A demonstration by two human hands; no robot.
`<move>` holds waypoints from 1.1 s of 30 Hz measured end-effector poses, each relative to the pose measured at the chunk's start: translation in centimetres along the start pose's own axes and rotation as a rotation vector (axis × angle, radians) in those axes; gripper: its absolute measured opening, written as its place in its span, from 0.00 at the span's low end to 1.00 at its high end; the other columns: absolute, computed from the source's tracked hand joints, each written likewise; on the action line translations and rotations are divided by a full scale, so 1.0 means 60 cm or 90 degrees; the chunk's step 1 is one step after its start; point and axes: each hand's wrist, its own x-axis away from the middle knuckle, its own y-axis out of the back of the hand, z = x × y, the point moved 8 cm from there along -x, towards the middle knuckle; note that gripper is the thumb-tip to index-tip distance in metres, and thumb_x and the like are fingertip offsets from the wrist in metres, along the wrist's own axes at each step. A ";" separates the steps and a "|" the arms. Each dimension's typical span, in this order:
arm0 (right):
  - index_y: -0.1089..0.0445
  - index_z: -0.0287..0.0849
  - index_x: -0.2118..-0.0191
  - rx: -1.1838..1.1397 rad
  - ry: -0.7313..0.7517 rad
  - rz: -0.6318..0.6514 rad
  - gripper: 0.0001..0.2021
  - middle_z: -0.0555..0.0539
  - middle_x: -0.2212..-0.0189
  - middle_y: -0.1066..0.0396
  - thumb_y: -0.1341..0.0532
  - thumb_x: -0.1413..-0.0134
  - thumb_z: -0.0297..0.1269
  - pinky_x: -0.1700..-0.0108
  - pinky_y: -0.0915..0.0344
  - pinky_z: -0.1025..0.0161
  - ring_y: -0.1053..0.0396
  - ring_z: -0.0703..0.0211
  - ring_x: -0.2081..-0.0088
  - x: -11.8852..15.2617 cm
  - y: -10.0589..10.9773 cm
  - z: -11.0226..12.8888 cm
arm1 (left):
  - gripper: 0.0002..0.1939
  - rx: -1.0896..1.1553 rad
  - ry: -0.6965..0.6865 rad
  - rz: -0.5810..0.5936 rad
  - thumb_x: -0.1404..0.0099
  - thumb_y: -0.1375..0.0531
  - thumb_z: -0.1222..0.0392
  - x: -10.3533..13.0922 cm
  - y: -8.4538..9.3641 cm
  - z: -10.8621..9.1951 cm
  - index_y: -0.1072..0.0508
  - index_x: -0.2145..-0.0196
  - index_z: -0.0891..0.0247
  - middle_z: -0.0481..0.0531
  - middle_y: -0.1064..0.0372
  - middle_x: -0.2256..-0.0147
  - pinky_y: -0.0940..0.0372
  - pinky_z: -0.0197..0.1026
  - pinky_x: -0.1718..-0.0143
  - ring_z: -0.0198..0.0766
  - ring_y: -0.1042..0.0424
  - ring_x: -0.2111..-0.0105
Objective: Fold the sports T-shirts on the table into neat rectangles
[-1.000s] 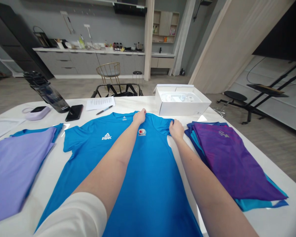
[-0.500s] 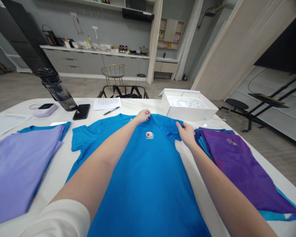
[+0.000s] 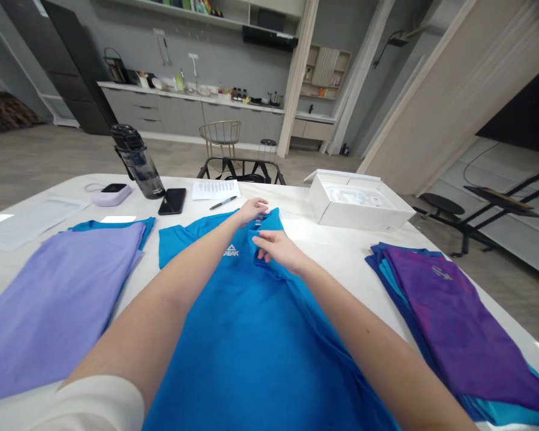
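Observation:
A blue T-shirt (image 3: 247,335) lies spread on the table in front of me, its collar pointing away, a white logo on the chest. Its right-hand side is folded inward over the body, with the sleeve brought across to the chest. My left hand (image 3: 251,212) is at the collar, fingers curled together on the fabric there; its fingertips are partly hidden. Just below it and to the right, my right hand (image 3: 278,248) grips the folded-over sleeve between thumb and fingers.
Folded lilac shirts (image 3: 72,299) lie on the left, folded purple and blue shirts (image 3: 458,323) on the right. Toward the far edge are a water bottle (image 3: 141,167), a phone (image 3: 172,201), a pen (image 3: 223,203), printed paper (image 3: 213,189) and an open white box (image 3: 363,206).
My right hand has carried the right sleeve leftward over the shirt's chest, folding that side in. My left hand stays near the collar. The view has shifted slightly left.

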 end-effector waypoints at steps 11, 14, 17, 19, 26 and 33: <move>0.31 0.51 0.38 0.567 0.039 -0.268 0.22 0.38 0.44 0.34 0.49 0.34 0.35 0.44 0.35 0.44 0.36 0.42 0.43 -0.145 0.179 -0.105 | 0.26 -0.637 0.059 -0.059 0.32 0.47 0.36 0.195 0.049 0.032 0.27 0.54 0.63 0.63 0.24 0.55 0.33 0.48 0.56 0.55 0.25 0.54; 0.36 0.58 0.35 0.643 -0.028 -0.229 0.22 0.40 0.37 0.41 0.50 0.31 0.42 0.43 0.36 0.36 0.41 0.36 0.39 -0.183 0.190 -0.131 | 0.29 -0.740 0.068 -0.059 0.31 0.46 0.37 0.240 0.034 0.036 0.29 0.51 0.68 0.69 0.26 0.52 0.34 0.52 0.52 0.59 0.26 0.50; 0.34 0.56 0.36 0.677 -0.029 -0.221 0.21 0.39 0.37 0.42 0.49 0.31 0.44 0.44 0.36 0.36 0.42 0.35 0.39 -0.205 0.196 -0.143 | 0.29 -0.791 0.066 -0.100 0.30 0.45 0.40 0.264 0.036 0.040 0.29 0.50 0.71 0.71 0.27 0.51 0.36 0.53 0.50 0.59 0.28 0.49; 0.28 0.53 0.43 0.687 -0.001 -0.223 0.18 0.38 0.40 0.39 0.45 0.34 0.42 0.45 0.35 0.40 0.40 0.37 0.41 -0.213 0.202 -0.145 | 0.28 -0.794 0.074 -0.117 0.30 0.44 0.41 0.271 0.042 0.046 0.28 0.51 0.72 0.71 0.28 0.52 0.36 0.53 0.50 0.59 0.28 0.49; 0.24 0.43 0.58 0.602 0.142 -0.242 0.10 0.40 0.53 0.33 0.42 0.39 0.36 0.42 0.38 0.50 0.35 0.47 0.49 -0.224 0.227 -0.126 | 0.15 -0.690 0.032 -0.093 0.28 0.44 0.49 0.280 0.043 0.046 0.27 0.62 0.64 0.62 0.26 0.56 0.38 0.48 0.55 0.54 0.27 0.52; 0.26 0.39 0.59 0.497 0.082 -0.287 0.11 0.41 0.55 0.29 0.43 0.40 0.37 0.47 0.36 0.55 0.31 0.53 0.57 -0.229 0.272 -0.080 | 0.08 -0.258 -0.072 -0.209 0.30 0.42 0.53 0.283 0.089 -0.033 0.35 0.65 0.58 0.41 0.39 0.79 0.47 0.37 0.73 0.35 0.37 0.77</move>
